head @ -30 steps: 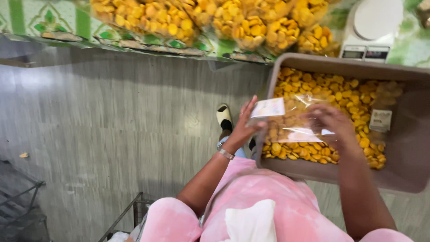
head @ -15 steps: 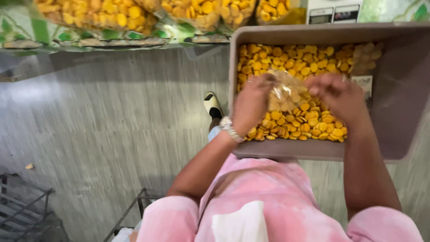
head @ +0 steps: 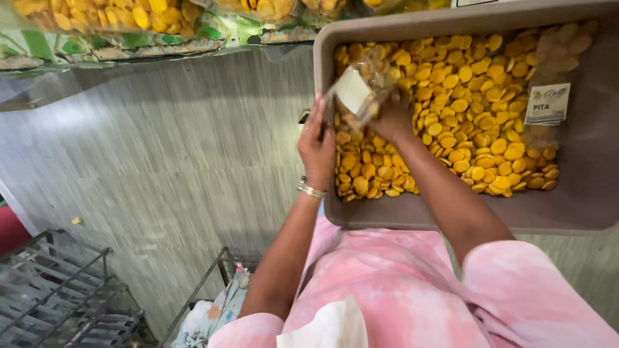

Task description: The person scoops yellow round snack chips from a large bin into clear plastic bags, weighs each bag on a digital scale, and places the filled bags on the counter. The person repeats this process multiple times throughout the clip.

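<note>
left hand (head: 316,145) at bin rim (head: 320,77), bag (head: 358,90) seemingly pinched

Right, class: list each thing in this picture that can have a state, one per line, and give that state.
Grey tub: open-topped, partly filled with yellow round snacks.
Clear bag: held over the tub, mouth state unclear.
Left hand: at the bag's edge, fingers up.
Right hand: gripping the bag.
Labelled bag: lying in the tub, filled.
Wire rack: standing on the floor.
</note>
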Demonstrator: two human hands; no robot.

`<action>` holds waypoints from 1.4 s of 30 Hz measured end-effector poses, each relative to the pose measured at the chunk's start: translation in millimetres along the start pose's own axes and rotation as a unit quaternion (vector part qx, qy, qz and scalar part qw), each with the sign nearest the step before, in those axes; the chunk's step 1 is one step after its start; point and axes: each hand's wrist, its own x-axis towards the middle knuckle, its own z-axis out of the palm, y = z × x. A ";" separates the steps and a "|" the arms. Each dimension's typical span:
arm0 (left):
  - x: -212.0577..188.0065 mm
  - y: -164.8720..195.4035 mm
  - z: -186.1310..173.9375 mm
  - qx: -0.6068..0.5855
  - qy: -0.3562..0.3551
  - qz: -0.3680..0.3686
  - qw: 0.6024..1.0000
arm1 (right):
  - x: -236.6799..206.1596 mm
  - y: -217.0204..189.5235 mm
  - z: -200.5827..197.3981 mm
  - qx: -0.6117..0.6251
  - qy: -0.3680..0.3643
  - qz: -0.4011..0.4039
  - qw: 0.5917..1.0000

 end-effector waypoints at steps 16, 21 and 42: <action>-14.0 -15.9 13.8 -0.006 0.019 0.001 1.000 | 0.3 54.5 14.0 0.247 -0.429 0.206 0.844; -15.6 -17.0 14.9 -0.005 0.024 0.007 1.000 | -15.2 39.1 16.2 0.500 -0.477 0.291 0.662; -26.1 43.1 -17.3 0.153 -0.067 0.050 0.985 | -121.1 45.9 -53.4 0.837 -0.327 0.114 0.423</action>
